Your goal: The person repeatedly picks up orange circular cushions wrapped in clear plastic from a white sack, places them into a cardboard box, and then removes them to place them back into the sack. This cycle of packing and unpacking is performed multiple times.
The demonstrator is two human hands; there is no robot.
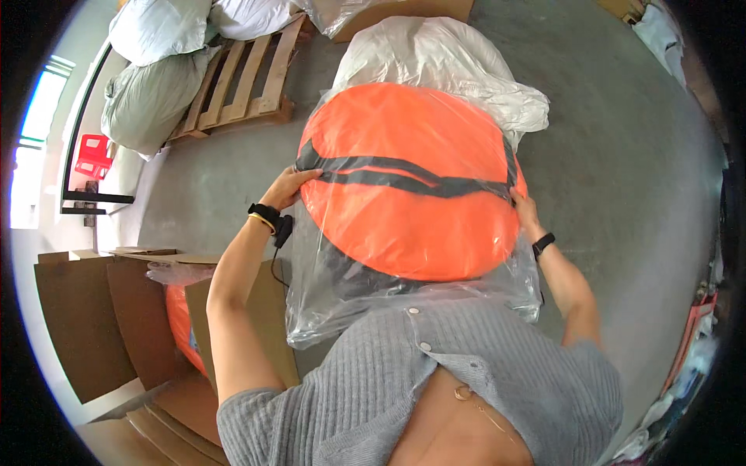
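In front of my body I hold a large, flat, round orange fabric bag (404, 233) with dark grey straps (388, 172) across its middle. A clear plastic bag (311, 314) is around it, and its loose, crinkled end hangs toward my chest. My left hand (289, 186) is closed on the left edge, thumb on top, by the end of the strap. At the right edge, my right hand (525, 211) grips the plastic and the orange rim; most of its fingers are hidden behind. Both wrists wear black bands.
Just beyond the orange bag lies a full white sack (427, 50). A wooden pallet (249, 74) and stuffed sacks (155, 101) are at the far left. An open cardboard box (85, 326) with a plastic-wrapped orange thing (180, 318) stands near left. A red stool (93, 155) is by the wall.
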